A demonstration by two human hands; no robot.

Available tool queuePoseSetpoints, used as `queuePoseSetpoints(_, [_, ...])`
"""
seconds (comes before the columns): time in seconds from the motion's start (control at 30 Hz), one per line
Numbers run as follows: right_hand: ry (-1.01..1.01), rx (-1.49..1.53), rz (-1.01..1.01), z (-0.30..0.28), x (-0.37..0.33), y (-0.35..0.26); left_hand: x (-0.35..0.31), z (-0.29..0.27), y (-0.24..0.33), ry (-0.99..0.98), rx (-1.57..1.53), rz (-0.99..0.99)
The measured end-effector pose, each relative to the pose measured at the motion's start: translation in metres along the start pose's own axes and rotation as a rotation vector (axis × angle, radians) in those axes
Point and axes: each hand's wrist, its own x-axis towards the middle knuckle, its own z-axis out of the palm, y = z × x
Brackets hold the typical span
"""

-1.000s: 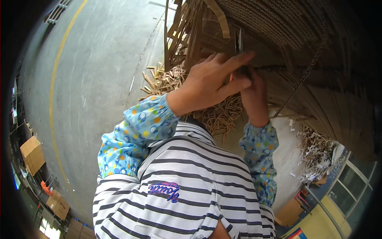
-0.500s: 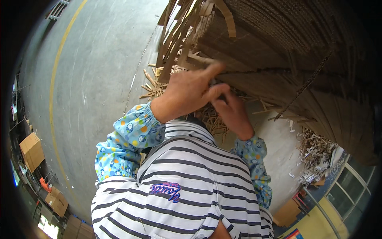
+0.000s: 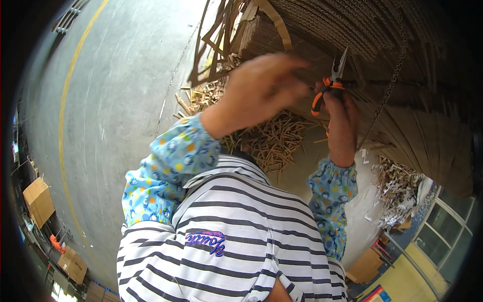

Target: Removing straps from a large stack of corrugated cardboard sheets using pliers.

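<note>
A pair of long-nose pliers with orange and black handles is gripped in my right hand, its slightly parted jaws pointing up and away from me. To the left, my left hand is blurred by motion; how its fingers are set does not show clearly. Both hands are in front of a tall stack of corrugated cardboard sheets. Long cut cardboard strips hang at the stack's left edge, beyond my left hand. Patterned blue sleeve covers are on both my forearms.
A heap of cardboard scraps lies on the floor below my hands. Another scrap pile is at the right, near a window. Grey floor with a yellow line stretches to the left, where cardboard boxes stand.
My hands were close together before the stack. Now my right hand has moved right and up, bringing the pliers into plain view. My left hand has come slightly nearer the stack.
</note>
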Motion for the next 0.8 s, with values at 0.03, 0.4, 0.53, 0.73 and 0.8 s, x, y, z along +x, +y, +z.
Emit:
queuePoseSetpoints(0.03, [-0.002, 0.0, 0.001, 0.004, -0.002, -0.005, 0.004, 0.016, 0.005, 0.006, 0.013, 0.147])
queuePoseSetpoints(0.4, [-0.536, -0.132, 0.192, 0.082, -0.096, 0.12, -0.106, -0.018, -0.017, -0.79, 0.034, -0.498])
queuePoseSetpoints(0.53, [-0.54, 0.003, 0.265, 0.055, -0.064, 0.057, -0.065, -0.039, -0.001, -0.496, 0.242, -0.561])
queuePoseSetpoints(0.73, [-0.21, 0.075, 0.1, 0.011, -0.017, 0.007, 0.005, -0.011, 0.02, -0.043, 0.237, 0.041])
queuePoseSetpoints(0.8, [-0.209, 0.101, 0.104, 0.01, -0.011, 0.008, 0.02, -0.013, 0.013, -0.004, 0.402, 0.186])
